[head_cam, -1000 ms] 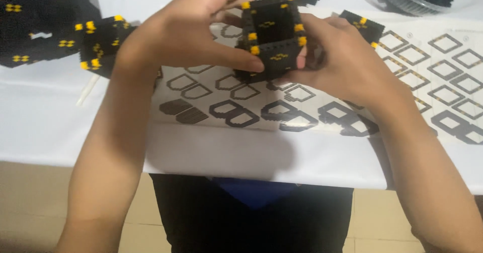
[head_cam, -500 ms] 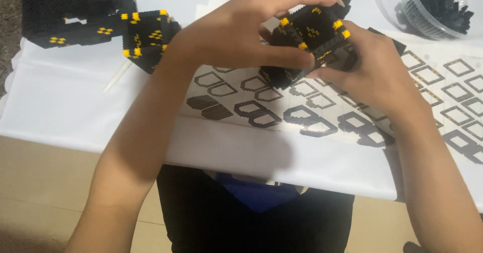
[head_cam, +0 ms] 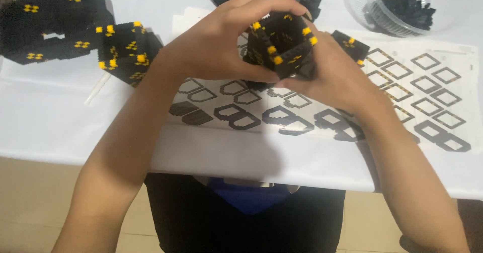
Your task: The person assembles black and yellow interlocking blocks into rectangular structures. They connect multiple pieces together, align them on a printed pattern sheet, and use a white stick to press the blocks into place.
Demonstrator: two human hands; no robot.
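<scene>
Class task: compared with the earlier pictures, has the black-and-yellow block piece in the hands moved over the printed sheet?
Cannot tell: the block piece sits over the same shapes on the printed sheet; the camera itself shifted.

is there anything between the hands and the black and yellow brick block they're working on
Nothing visible. The left hand wraps over the top of the black and yellow brick block and the right hand cups it from below and the side, both touching it directly above the instruction sheet.

The black-and-yellow brick block (head_cam: 282, 46) has been turned between the left hand (head_cam: 221, 46) and right hand (head_cam: 327, 77), so that an open, hollow side is now shown where a closed studded face was presented a second earlier.
</scene>
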